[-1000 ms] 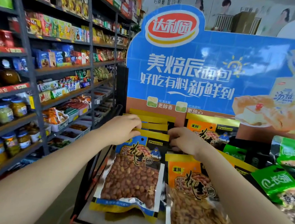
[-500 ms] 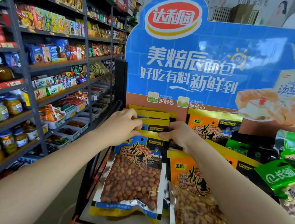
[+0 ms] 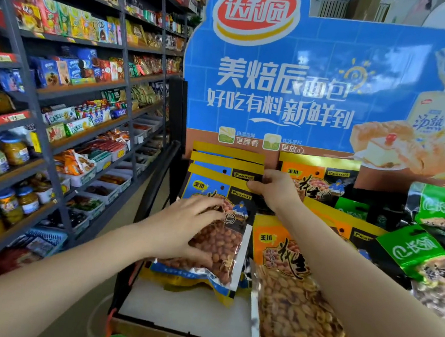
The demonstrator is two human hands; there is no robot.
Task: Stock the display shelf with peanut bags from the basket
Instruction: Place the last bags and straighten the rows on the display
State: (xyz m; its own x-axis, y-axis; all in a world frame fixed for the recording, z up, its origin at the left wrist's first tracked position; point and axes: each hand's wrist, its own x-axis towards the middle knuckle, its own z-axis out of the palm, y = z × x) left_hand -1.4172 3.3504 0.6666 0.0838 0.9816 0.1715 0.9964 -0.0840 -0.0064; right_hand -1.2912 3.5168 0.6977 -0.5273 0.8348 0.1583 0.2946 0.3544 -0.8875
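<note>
left hand [image 3: 189, 228] flat on front peanut bag [image 3: 223, 248] | right hand [image 3: 274, 189] pinches its top (corner)

The shop around me is bright and evenly lit, with pale glare smeared across the glossy blue sign [image 3: 321, 96] and shiny streaks on the foil edge of the peanut bag [image 3: 224, 240] under my left hand [image 3: 190, 225]. That hand looks soft with motion blur, while my right hand [image 3: 277, 191] at the bag tops is only a little crisper, and shadows are faint except in the dark gaps between the grocery shelves [image 3: 58, 88]. The wide lens bends those shelves and my forearms outward at the edges, and the lower corners go mushy and out of focus.
</note>
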